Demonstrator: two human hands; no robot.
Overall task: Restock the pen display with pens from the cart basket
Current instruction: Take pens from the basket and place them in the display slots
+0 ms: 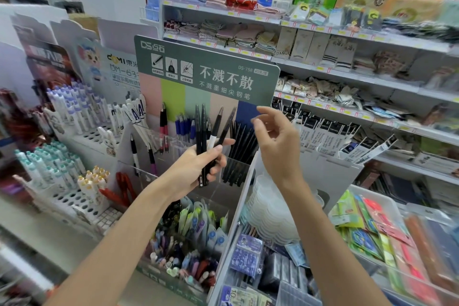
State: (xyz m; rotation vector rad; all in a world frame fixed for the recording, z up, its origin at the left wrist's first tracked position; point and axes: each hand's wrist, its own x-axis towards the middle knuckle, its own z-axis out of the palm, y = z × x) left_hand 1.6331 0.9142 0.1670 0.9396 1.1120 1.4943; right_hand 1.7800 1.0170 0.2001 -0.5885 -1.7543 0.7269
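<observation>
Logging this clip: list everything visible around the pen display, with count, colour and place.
pen display: one, green header board, centre, clear compartments below.
held pens: about four, mostly black, before the display.
black pens: many, black, display's right compartment.
blue pens: several, blue, display's middle.
red pens: a few, red, lower left compartment.
purple-capped pens: many, white and purple, left rack.
folded cloths: many, pale, on shelves behind.
left hand: grips the held pens.
right hand: open, empty, raised.

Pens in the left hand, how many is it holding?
4 pens in the left hand: two black ones upright side by side, a white-banded one right of them, a black one slanted rightmost. Fingers may hide another.
</observation>
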